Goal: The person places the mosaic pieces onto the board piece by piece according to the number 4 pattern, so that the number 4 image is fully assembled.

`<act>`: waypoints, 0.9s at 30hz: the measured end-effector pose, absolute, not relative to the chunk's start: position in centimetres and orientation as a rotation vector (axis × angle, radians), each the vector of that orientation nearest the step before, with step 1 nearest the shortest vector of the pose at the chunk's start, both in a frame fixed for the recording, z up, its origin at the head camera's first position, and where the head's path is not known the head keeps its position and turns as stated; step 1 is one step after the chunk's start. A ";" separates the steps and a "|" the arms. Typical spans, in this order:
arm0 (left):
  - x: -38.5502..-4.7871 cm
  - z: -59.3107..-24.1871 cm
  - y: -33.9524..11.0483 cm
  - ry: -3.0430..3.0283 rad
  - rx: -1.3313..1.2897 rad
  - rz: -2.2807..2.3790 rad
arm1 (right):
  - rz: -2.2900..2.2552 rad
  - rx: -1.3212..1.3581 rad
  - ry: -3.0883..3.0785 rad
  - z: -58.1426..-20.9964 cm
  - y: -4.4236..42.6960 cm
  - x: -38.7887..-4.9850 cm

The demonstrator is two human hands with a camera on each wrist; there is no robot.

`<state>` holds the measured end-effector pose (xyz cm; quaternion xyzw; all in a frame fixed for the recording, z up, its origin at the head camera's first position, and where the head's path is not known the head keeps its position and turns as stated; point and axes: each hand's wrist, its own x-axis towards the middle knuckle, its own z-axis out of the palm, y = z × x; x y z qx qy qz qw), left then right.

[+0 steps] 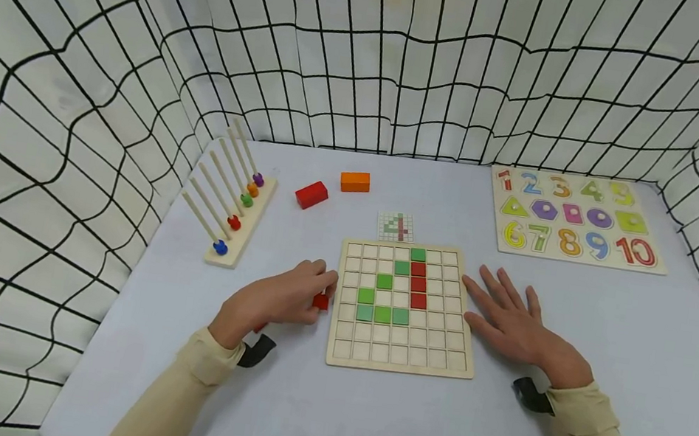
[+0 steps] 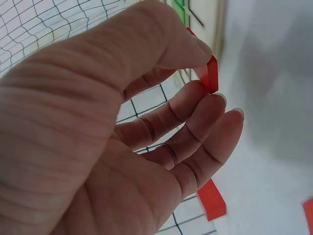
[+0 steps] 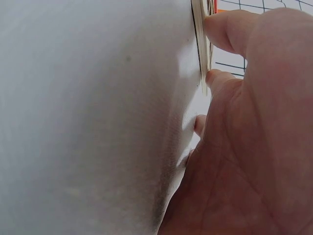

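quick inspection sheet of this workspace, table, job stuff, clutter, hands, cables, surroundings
surface: white table
job's things: grid board bearing seven green tiles and three red tiles; pattern card at its far edge; loose red piece, partly hidden
clutter: peg rack, red block, orange block, number puzzle
left hand: pinches a red tile near the grid board's left edge
right hand: spread, touching the grid board's right edge
cables: nothing seen
surroundings: black netting beyond the table and on both sides
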<state>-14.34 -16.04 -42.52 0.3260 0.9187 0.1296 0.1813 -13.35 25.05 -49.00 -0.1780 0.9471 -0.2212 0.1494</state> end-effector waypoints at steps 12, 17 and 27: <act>-15.8 -41.3 -11.7 2.558 1.093 0.417 | -0.651 -0.503 2.733 -49.3 25.7 -13.1; -16.4 -41.3 -9.9 2.533 1.146 0.435 | -0.683 -0.524 2.746 -49.9 26.0 -13.1; -16.5 -41.6 -6.7 2.502 1.178 0.375 | -0.644 -0.525 2.721 -50.1 25.7 -13.7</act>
